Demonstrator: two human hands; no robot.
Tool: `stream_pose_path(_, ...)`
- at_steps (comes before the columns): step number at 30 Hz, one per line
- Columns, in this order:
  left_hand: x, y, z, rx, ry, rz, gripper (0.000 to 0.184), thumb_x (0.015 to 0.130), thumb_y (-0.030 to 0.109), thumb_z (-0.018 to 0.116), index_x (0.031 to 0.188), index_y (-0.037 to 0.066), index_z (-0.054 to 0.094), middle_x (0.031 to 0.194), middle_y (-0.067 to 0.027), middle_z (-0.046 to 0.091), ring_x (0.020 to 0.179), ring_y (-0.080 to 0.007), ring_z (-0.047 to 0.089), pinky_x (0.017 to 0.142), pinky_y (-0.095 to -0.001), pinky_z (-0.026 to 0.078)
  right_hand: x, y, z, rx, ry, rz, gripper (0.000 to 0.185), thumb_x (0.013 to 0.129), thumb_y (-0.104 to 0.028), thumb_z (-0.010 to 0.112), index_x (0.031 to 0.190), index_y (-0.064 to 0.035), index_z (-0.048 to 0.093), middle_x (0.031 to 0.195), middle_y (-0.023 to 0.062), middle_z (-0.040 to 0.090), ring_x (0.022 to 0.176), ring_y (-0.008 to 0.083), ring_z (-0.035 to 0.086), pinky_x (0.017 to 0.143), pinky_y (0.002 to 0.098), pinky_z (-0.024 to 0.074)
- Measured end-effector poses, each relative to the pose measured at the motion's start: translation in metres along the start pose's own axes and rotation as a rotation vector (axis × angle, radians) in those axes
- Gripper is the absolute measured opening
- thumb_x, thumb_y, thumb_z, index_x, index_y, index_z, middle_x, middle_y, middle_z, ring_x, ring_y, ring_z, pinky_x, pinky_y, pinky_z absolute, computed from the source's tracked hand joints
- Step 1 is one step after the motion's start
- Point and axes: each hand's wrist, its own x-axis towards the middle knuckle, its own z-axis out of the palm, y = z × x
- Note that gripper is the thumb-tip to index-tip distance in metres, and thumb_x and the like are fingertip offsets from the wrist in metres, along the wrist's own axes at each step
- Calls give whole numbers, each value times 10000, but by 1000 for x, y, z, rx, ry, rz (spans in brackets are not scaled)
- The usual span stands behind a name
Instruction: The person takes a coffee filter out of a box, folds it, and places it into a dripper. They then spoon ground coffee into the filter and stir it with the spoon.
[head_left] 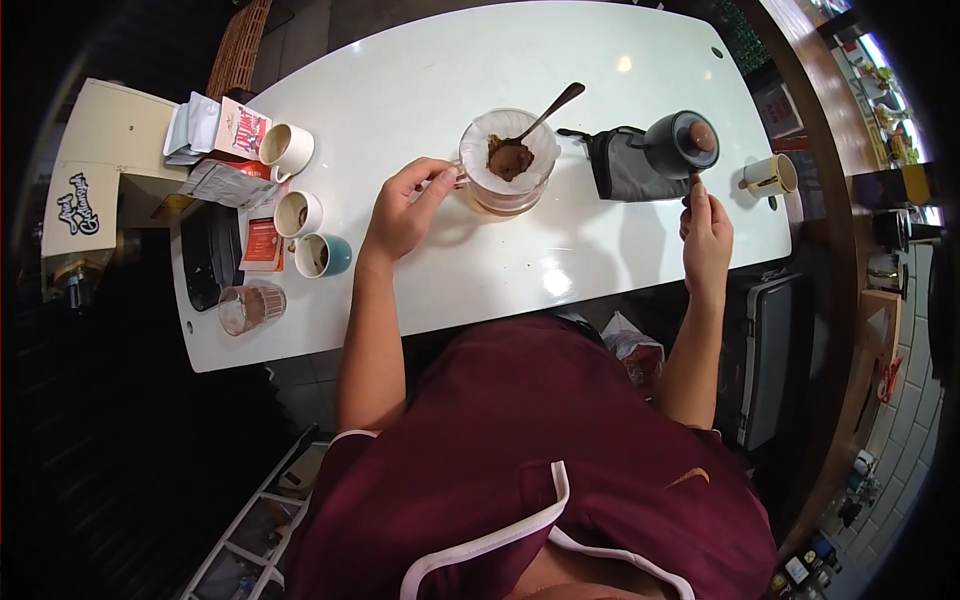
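At the middle of the white table a glass coffee dripper (551, 178), lined with a white paper filter (482, 160), sits over a glass server with amber liquid low in it. Brown coffee grounds (511, 160) lie in the filter, and a dark spoon (556, 103) leans in them. My left hand (408, 208) is closed on the small clear handle at the dripper's left side. To the right, my right hand (706, 232) is closed on the handle of a dark grey kettle (668, 146) with a round brown lid knob; its palm side is hidden. The kettle is beside or partly over a grey pouch (625, 172).
On the left stand a white mug (289, 148), a smaller white cup (298, 214), a teal cup (338, 255) and a ribbed glass (250, 309). Coffee bags (240, 130) and a black tray (212, 257) are behind them. Another mug (772, 176) stands near the right edge.
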Motion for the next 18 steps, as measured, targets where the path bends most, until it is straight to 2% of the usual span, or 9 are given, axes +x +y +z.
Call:
stream_pose_path(6,0,16,-1,128,-64,34,193,924,149,652,953,-35,701,929,-85,700,896,-156,625,862,-284,467,-23,-52,14,-163,98,-177,370,1014,-320,540,878,20,599,662,-44,449,597,34,374,532,217,284)
stream_pose_path(8,0,14,-2,115,-68,28,187,919,145,658,947,-34,703,937,-91,702,902,-161,630,868,-285,467,-26,-60,18,-298,104,-237,398,1006,-301,552,1002,86,648,669,2,517,636,68,439,570,238,355)
stream_pose_path(12,-1,10,-3,73,-95,28,190,911,151,672,947,-32,707,955,-102,705,919,-175,641,886,-290,468,-31,-71,34,-325,115,-293,368,1001,-276,561,1006,79,660,682,42,570,637,85,487,578,252,396)
stream_pose_path(14,-1,10,-2,86,-88,28,190,910,151,673,952,-31,709,961,-105,706,924,-178,643,893,-293,467,-34,-77,43,-388,132,-401,337,994,-256,572,1022,64,671,692,75,615,641,103,542,598,268,439)
stream_pose_path(15,-1,10,-1,99,-82,26,191,910,152,675,958,-30,711,968,-108,707,930,-181,645,900,-296,467,-34,-78,46,-400,133,-413,323,991,-251,572,1012,55,675,707,115,643,643,125,583,620,282,466)
stream_pose_path(18,-2,11,-1,95,-76,10,191,912,150,672,970,-27,713,980,-112,708,941,-187,647,914,-301,465,-34,-82,54,-454,105,-391,314,989,-246,570,1020,49,676,705,135,643,621,145,593,608,294,470)
